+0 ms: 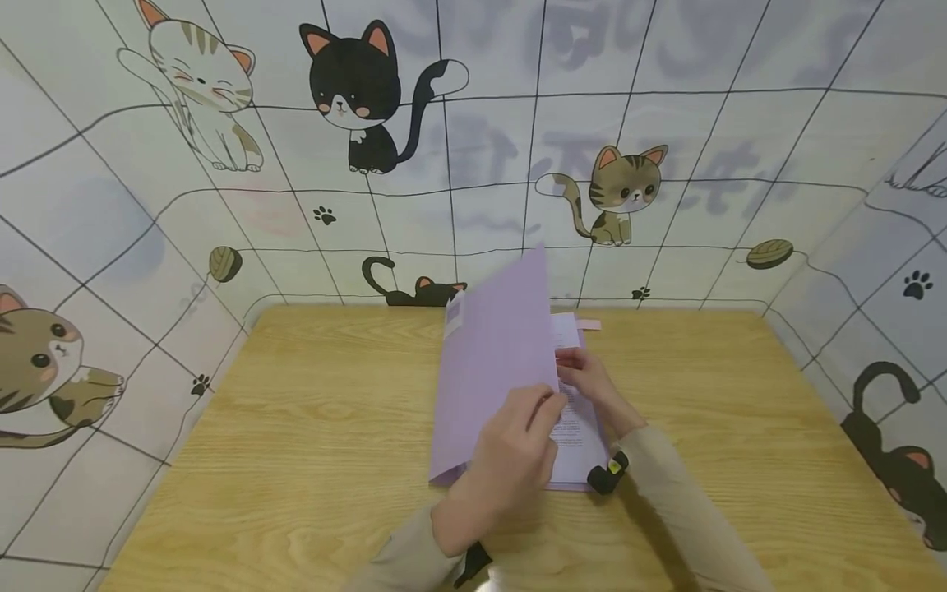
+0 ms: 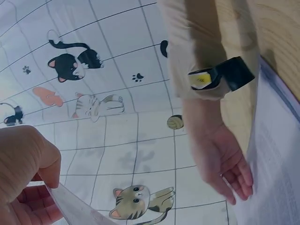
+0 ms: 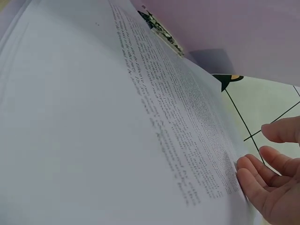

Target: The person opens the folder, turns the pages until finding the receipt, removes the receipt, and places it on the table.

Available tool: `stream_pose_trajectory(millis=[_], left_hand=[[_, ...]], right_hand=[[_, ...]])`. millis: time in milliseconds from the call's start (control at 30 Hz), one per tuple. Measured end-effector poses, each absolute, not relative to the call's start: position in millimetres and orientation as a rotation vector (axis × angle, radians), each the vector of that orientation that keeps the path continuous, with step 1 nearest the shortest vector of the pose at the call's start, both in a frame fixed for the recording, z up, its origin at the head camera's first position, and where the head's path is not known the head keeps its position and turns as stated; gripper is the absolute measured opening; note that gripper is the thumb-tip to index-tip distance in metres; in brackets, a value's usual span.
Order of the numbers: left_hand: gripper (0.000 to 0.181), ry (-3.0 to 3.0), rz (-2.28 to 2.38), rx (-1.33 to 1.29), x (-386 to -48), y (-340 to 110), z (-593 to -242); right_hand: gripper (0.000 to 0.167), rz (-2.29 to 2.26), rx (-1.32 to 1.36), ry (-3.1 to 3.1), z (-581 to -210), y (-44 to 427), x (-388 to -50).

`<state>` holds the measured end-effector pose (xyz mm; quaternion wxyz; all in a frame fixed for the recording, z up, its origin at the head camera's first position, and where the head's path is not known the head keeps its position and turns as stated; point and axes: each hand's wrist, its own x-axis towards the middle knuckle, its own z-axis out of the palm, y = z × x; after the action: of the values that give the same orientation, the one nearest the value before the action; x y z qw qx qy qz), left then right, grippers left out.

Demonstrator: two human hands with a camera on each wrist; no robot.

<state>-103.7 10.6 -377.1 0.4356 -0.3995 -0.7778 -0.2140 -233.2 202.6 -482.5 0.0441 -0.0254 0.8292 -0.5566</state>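
A purple folder [image 1: 491,362] stands partly opened on the table, its cover raised and tilted to the left. The left hand [image 1: 510,452] pinches the cover's free edge between thumb and fingers; in the left wrist view that hand [image 2: 28,176] holds a thin sheet-like edge. Printed pages [image 1: 573,436] lie inside, seen large in the right wrist view as white paper [image 3: 84,122] with lines of text. The right hand [image 1: 588,378] touches the pages near their upper right edge, fingers slightly bent; its fingertips [image 3: 241,166] rest at the paper's edge, thumb apart.
The wooden table [image 1: 318,395] spreads around the folder. Behind and at both sides stands a white gridded backdrop [image 1: 488,164] with cartoon cats. A pink tab [image 1: 589,325] sticks out at the pages' top right. A black wrist device [image 1: 608,473] sits on the right sleeve.
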Motion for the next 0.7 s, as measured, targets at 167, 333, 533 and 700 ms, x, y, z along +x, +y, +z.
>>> stream_pose_trajectory(millis=[167, 333, 533, 700], left_hand=[[0.045, -1.933, -0.620, -0.978, -101.3, -3.9, -369.8], [0.046, -1.920, -0.663, -0.936, -98.7, -18.8, -363.5], [0.049, -1.908, -0.742, -0.853, -97.2, -41.6, -354.4], [0.048, -1.953, -0.808, -0.796, -95.3, -64.2, -351.3]], right_hand=[[0.036, -1.616, -0.031, 2.552, -482.0, 202.8, -234.2], [0.037, -1.578, 0.001, 2.523, -481.1, 203.0, -233.7], [0.035, -1.568, 0.003, 2.519, -483.0, 202.8, -234.2], [0.034, -1.578, -0.012, 2.520, -485.9, 202.1, -234.7]])
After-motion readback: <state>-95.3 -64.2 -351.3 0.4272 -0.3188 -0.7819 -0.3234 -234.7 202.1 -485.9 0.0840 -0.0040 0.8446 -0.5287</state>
